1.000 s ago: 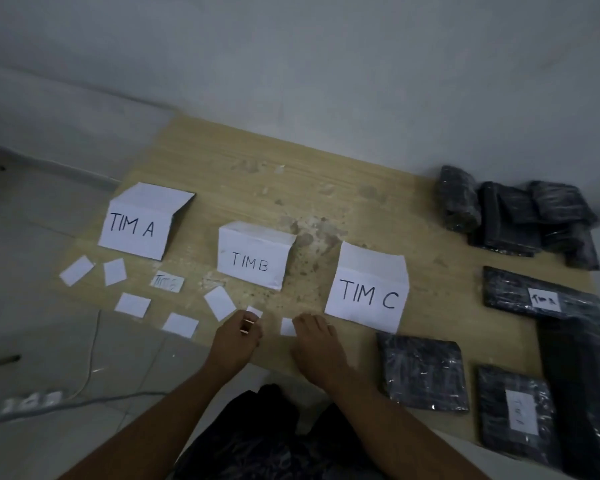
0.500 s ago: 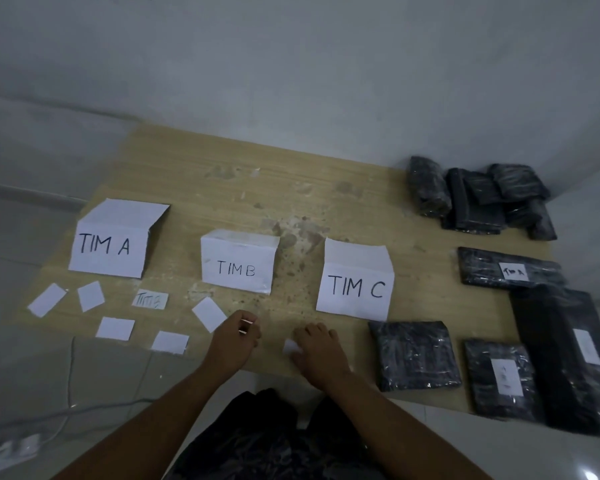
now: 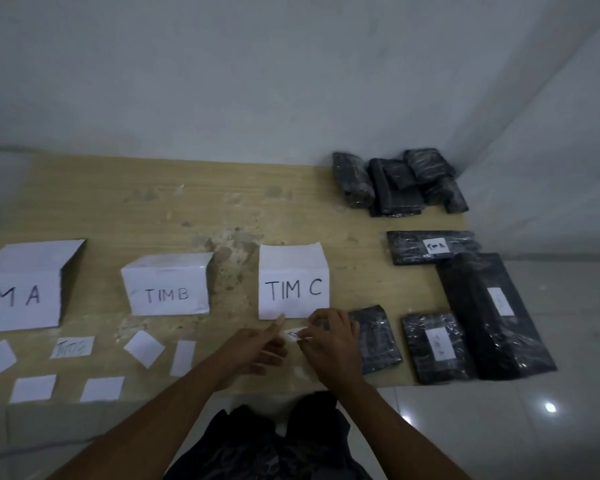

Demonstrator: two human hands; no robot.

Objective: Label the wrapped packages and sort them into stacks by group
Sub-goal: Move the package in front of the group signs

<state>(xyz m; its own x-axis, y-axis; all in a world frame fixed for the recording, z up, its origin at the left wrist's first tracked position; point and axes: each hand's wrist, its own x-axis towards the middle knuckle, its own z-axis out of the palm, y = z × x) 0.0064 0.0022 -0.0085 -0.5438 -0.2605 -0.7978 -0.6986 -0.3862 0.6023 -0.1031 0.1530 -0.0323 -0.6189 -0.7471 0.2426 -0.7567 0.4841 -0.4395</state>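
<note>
My left hand [image 3: 257, 348] and my right hand [image 3: 329, 337] meet just below the TIM C sign [image 3: 293, 282], both pinching a small white label [image 3: 296, 334] held between them. Right beside my right hand lies an unlabelled black wrapped package [image 3: 378, 337]. Further right lie a small labelled package [image 3: 435, 346], a long labelled package [image 3: 492, 313] and another labelled one [image 3: 432, 245] behind them. A pile of several black packages [image 3: 395, 183] sits at the table's far right corner. Folded signs TIM A [image 3: 21, 285] and TIM B [image 3: 167, 284] stand to the left.
Several loose white paper slips, such as one blank slip [image 3: 144, 348] and one written slip [image 3: 71, 347], lie along the front left of the wooden table [image 3: 187, 209]. The table's front edge runs just under my wrists. A grey wall stands behind.
Both hands have lifted from the table edge and shifted right, toward the TIM C sign, now holding the small label together. The view has swung right and closer.
</note>
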